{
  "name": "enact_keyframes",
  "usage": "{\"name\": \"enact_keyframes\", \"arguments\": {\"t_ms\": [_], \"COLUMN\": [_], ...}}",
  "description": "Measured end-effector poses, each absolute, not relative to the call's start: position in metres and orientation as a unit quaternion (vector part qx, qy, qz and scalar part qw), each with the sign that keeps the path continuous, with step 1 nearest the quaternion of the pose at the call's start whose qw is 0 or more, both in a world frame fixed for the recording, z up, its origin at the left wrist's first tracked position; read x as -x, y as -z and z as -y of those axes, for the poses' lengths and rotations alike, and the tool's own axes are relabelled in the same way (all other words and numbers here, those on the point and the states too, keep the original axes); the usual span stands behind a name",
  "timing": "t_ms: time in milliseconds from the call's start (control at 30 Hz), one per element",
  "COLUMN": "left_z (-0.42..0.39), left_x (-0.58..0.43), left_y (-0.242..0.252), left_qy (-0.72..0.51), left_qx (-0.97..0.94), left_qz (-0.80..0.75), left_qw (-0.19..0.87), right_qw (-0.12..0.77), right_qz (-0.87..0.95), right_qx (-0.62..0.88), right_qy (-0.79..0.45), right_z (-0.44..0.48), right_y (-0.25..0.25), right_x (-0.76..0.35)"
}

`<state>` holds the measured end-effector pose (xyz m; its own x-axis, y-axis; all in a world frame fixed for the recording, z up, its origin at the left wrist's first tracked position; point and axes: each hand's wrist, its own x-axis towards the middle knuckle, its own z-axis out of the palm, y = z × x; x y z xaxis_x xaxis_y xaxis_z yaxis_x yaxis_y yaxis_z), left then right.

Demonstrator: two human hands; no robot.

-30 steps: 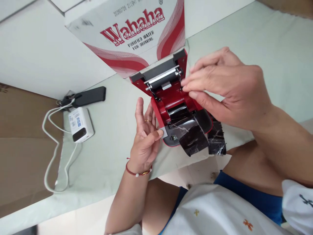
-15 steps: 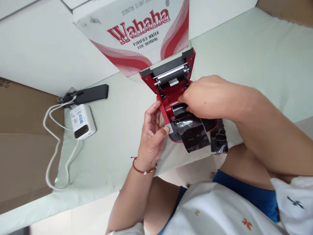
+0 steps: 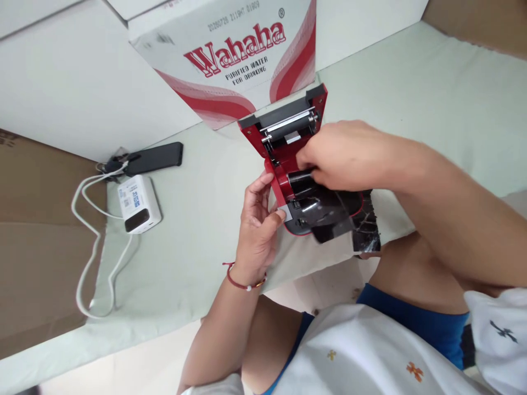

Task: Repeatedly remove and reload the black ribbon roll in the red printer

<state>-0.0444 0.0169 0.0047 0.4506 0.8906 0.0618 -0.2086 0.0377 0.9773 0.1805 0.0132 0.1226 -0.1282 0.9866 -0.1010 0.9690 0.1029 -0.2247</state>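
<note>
A red and black device that looks like a small label printer (image 3: 280, 186) stands with its lid (image 3: 288, 123) raised, showing a dark roller and metal bars inside. My left hand (image 3: 260, 216) grips its left side, fingers along the red wall and thumb on a light grey corner piece (image 3: 286, 212). In the open body lies a roll of glossy black film (image 3: 300, 182). Its loose end (image 3: 329, 216) hangs over the front edge. My right hand (image 3: 335, 156) is closed at the roll's right end, fingertips partly hidden. A second black strip (image 3: 366, 230) hangs at the right.
Behind the device stands a white and red Wahaha water carton (image 3: 234, 60). To the left lie a white power bank (image 3: 139, 204) with a white cable (image 3: 88, 236) and a black phone-like object (image 3: 154, 158). Brown cardboard (image 3: 45, 236) borders the cloth-covered table (image 3: 185, 241) on the left.
My right hand has shifted slightly up and left over the roll. The loose film end has swung and lifted a little. My left hand keeps its hold.
</note>
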Motion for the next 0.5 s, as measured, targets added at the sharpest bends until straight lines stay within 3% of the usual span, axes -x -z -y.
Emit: {"name": "enact_keyframes", "arguments": {"t_ms": [200, 500], "left_z": [-0.016, -0.013], "left_x": [0.043, 0.044], "left_y": [-0.007, -0.012], "left_qy": [-0.427, -0.415], "left_qx": [-0.546, -0.532], "left_qz": [-0.315, -0.344], "left_qw": [0.649, 0.653], "right_qw": [0.086, -0.013], "right_qz": [0.774, 0.761], "right_qx": [0.617, 0.640], "right_qy": [-0.113, -0.106], "right_z": [-0.002, -0.015], "right_y": [-0.144, -0.116], "right_x": [-0.214, -0.175]}}
